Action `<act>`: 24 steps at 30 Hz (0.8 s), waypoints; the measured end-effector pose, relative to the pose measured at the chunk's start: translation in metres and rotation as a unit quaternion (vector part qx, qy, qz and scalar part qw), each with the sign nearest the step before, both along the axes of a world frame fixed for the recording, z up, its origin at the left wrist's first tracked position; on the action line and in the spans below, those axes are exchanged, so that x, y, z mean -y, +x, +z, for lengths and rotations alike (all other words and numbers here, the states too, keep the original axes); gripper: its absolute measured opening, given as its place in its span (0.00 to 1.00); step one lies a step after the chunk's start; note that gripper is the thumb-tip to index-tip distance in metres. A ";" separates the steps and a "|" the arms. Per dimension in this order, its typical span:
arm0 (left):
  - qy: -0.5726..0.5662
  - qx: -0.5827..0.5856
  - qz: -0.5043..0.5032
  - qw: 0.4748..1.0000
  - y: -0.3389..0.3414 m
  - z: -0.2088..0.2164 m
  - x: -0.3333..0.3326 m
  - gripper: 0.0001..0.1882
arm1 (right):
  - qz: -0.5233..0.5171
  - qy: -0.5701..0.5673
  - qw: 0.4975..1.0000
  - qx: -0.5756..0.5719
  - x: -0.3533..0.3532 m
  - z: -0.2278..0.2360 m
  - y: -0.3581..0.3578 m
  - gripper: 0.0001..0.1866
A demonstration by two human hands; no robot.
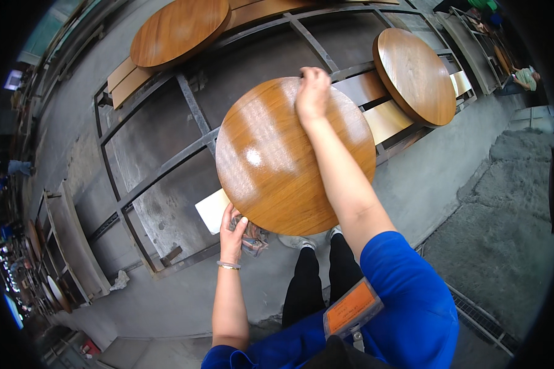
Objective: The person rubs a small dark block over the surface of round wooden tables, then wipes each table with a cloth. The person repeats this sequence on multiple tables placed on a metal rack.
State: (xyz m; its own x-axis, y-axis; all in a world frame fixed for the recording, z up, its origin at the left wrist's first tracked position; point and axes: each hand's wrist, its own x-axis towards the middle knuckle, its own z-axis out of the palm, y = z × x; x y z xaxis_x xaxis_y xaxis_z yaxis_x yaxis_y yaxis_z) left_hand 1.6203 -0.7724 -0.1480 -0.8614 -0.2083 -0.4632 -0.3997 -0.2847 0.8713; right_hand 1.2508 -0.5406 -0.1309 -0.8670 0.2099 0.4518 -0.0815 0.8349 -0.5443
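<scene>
A round wooden tabletop (271,166), glossy brown with a light reflection, lies in front of me over the near side of a metal frame. My right hand (313,95) reaches across it. Its fingers bend over the far rim; their tips are partly hidden. At the near left rim is my left hand (231,232), closed round a crumpled greyish cloth (253,238), with the thumb on top. Some of its fingers are hidden, and whether they also press the rim I cannot tell. A pale flat board (212,210) shows beside this hand, partly under the tabletop.
The dark metal frame (166,165) spans the floor ahead. Another round tabletop (415,77) rests on it at right, over wooden slats (385,122); a further one (178,31) lies far left. A low metal rack (74,240) stands left. People are at the far right.
</scene>
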 end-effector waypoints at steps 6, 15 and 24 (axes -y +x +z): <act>0.036 0.010 0.021 0.999 0.000 0.007 -0.004 0.40 | 0.107 -0.026 0.994 -0.012 0.038 0.011 0.024 0.14; -0.018 -0.003 -0.001 1.000 0.006 0.001 -0.003 0.39 | -0.097 0.011 0.992 -0.082 -0.120 -0.005 -0.015 0.12; -0.078 0.014 0.166 0.983 0.005 0.070 0.018 0.26 | -0.081 -0.416 0.905 0.039 -0.317 0.049 0.135 0.17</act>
